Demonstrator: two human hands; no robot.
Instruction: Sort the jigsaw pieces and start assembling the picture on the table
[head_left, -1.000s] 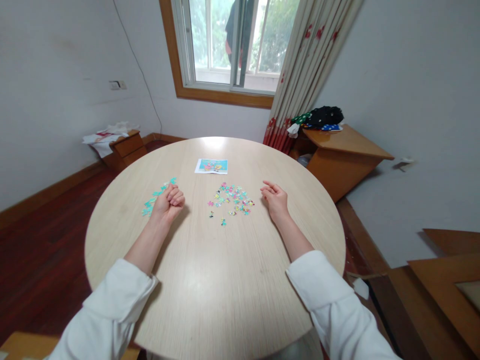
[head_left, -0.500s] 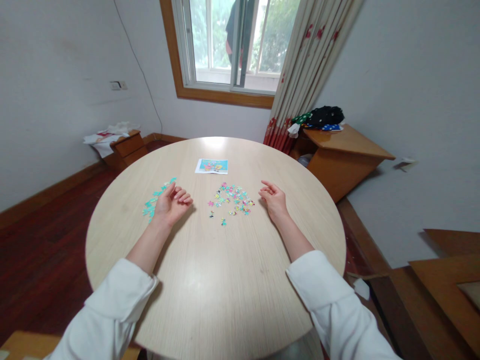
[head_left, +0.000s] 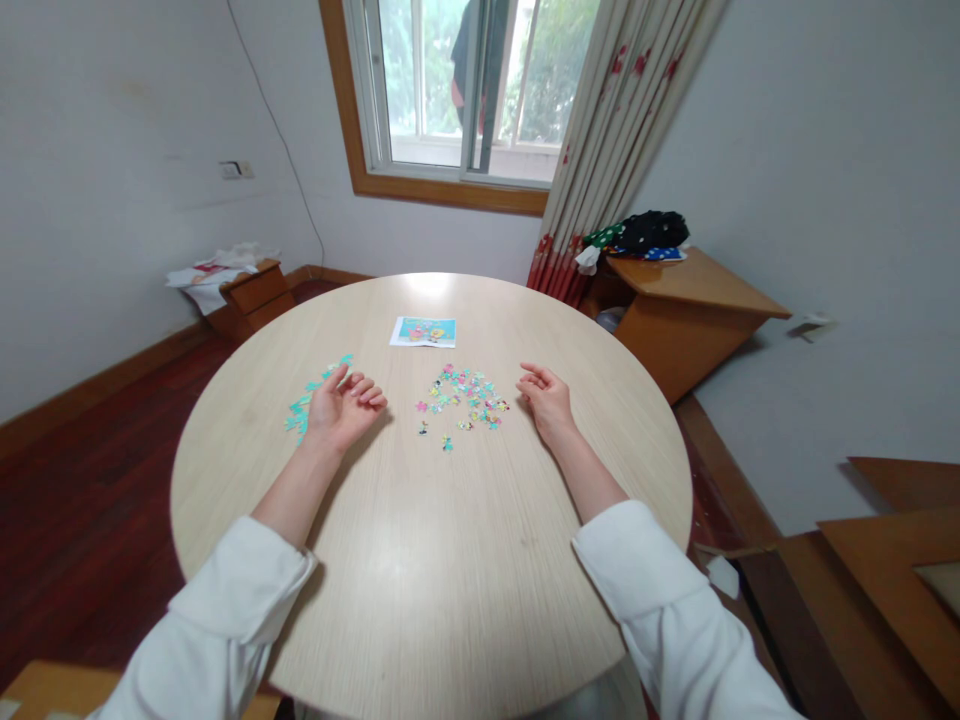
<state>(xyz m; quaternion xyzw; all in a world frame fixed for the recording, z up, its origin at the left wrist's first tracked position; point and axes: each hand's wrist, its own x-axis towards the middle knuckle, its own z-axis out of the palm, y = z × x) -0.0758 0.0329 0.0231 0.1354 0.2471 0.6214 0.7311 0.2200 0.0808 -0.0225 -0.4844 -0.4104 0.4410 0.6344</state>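
My left hand [head_left: 343, 408] rests palm up on the left of the table, fingers loosely curled and apart, holding nothing. Beside and partly behind it lie teal jigsaw pieces [head_left: 298, 410] in a slanting band. Across from it, my right hand [head_left: 545, 400] is turned inward with its fingers bent and nothing visible in them. Between the two hands spreads a loose pile of multicoloured jigsaw pieces [head_left: 474, 388], nearer to the right hand. Beyond the pile is a printed picture sheet [head_left: 426, 332] with cartoon figures on a blue background.
The round pale wooden table [head_left: 435, 580] fills the middle of the view. A wooden cabinet [head_left: 675, 320] with cloths [head_left: 651, 234] on top stands behind right, by a curtain [head_left: 600, 130]. At far left is a low wooden stand [head_left: 259, 295] with papers on it.
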